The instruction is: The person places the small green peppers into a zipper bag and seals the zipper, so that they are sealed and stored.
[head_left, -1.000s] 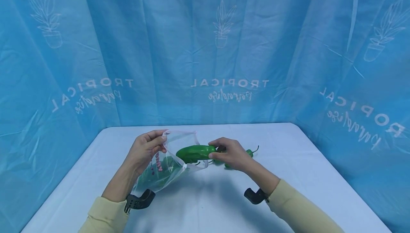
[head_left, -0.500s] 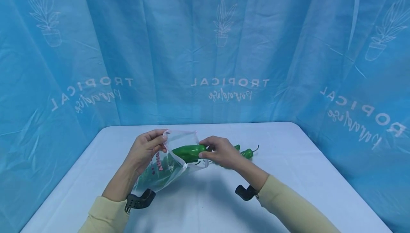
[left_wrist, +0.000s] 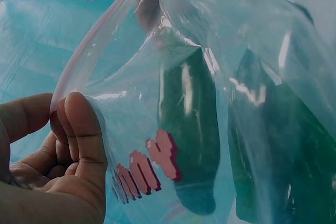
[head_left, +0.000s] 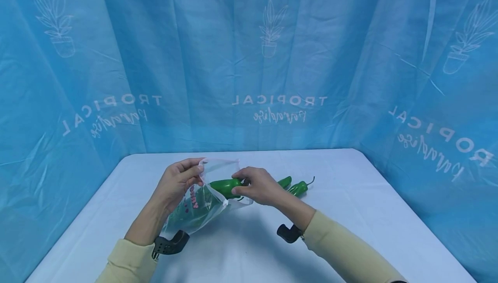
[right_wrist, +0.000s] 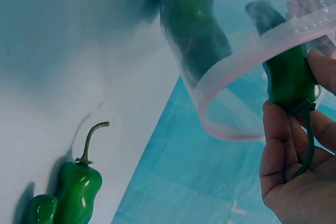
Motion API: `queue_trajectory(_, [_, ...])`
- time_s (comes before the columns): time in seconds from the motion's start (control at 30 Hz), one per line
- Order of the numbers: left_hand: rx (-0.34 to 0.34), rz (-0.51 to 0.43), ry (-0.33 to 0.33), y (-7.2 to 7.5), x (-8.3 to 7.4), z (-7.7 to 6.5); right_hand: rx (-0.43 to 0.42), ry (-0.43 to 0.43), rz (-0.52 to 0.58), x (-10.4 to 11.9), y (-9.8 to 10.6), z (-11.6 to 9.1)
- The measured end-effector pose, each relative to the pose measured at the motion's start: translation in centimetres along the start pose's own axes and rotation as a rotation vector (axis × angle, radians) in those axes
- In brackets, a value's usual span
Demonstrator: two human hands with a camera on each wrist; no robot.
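green pepper (head_left: 225, 187) between both hands (head_left: 180, 182) (head_left: 258, 186), its tip inside the clear bag (right_wrist: 239, 65)

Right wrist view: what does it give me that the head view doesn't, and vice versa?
Only the right wrist view: the palm side of the right hand, with the stem of the held pepper curving across it.

Only the head view: the sleeves, the black wrist straps and the potted plants printed on the blue curtain. It also shows the left hand plainly, pinching the bag; the other view has at most a blur there.

Both: the held pepper partly inside the bag, more green within, two loose peppers, the white table and the curtain.
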State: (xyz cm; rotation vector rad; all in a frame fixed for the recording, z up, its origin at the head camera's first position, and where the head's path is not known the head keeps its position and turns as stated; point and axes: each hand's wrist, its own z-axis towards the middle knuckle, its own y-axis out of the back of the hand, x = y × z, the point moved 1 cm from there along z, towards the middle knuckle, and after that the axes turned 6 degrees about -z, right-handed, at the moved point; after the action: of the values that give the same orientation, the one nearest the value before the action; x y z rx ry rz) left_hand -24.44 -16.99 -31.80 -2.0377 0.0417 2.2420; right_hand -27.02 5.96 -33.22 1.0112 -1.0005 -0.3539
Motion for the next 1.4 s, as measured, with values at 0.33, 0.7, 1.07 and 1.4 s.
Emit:
queue_trajectory(0.33, [0.012,-0.011,0.001,-0.1,-0.1,0.0,0.022,0.003,-0.029,0.8,-0.7,0.8])
queue_trajectory(0.7, [0.013,-0.014,-0.004,0.0,0.0,-0.1,-0.011,0.048,0.023,0.9,-0.6,0.6])
queue_trajectory(1.07, [0.011,-0.038,-0.017,0.2,0.0,-0.1,-0.083,-0.008,0.083,-0.7,1.1,-0.6])
queue_trajectory(1.4, [0.015,-0.041,-0.019,0.4,0.1,-0.1,-0.150,-0.141,0.071,-4.0,1.8,-2.1])
